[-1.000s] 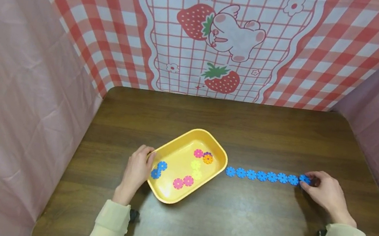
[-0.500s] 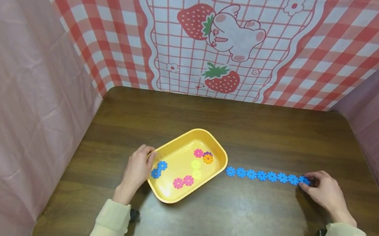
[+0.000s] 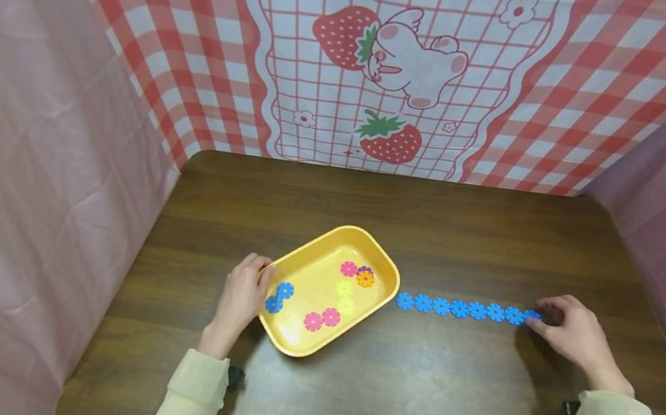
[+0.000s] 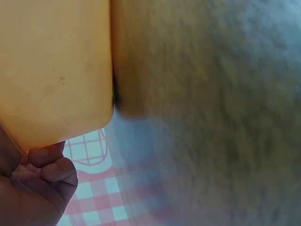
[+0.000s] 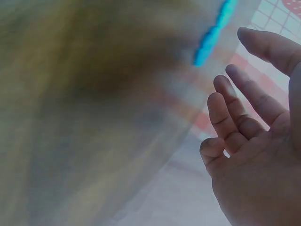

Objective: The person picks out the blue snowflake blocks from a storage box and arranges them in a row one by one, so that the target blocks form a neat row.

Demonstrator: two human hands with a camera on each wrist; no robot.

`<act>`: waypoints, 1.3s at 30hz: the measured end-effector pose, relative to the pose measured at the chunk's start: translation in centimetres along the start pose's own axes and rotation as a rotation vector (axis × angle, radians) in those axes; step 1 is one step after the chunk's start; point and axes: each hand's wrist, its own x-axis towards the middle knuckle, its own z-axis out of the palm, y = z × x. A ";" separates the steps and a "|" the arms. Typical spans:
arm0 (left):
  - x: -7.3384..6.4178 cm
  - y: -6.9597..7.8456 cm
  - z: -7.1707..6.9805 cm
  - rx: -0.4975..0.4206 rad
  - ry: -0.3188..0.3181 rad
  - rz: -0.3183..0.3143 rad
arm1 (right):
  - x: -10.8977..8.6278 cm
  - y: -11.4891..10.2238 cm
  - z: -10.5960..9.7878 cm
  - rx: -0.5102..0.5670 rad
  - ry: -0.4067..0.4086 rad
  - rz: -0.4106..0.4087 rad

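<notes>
My left hand (image 3: pixel 240 298) grips the left end of a yellow plastic tray (image 3: pixel 314 270); in the left wrist view its fingers curl at the wall of the tray (image 4: pixel 56 70). To the right of the tray lies a straight row of several blue snowflake discs (image 3: pixel 458 308), edge to edge on the table. At the row's right end is my right hand (image 3: pixel 575 340), partly covering the last disc in the head view. Seen from the right wrist, this hand (image 5: pixel 258 127) has thumb and fingers spread with nothing between them, just off the blue row (image 5: pixel 211 40).
Inside the tray lie joined blue discs (image 3: pixel 279 298), pink discs (image 3: pixel 322 319), yellow discs (image 3: pixel 345 298) and an orange disc (image 3: pixel 364 279) by a pink and a purple one. A checked strawberry cloth (image 3: pixel 384 62) hangs behind the brown table (image 3: pixel 405 410), with pink curtains at both sides.
The last blue disc, earlier pinched by my right hand and slightly raised, has come down into line with the row. My right fingers have let it go. The left hand and tray stay put.
</notes>
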 end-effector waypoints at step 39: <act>-0.1 0.2 -0.1 -0.003 -0.018 -0.025 | 8.7 -20.0 1.8 0.128 -0.164 -0.452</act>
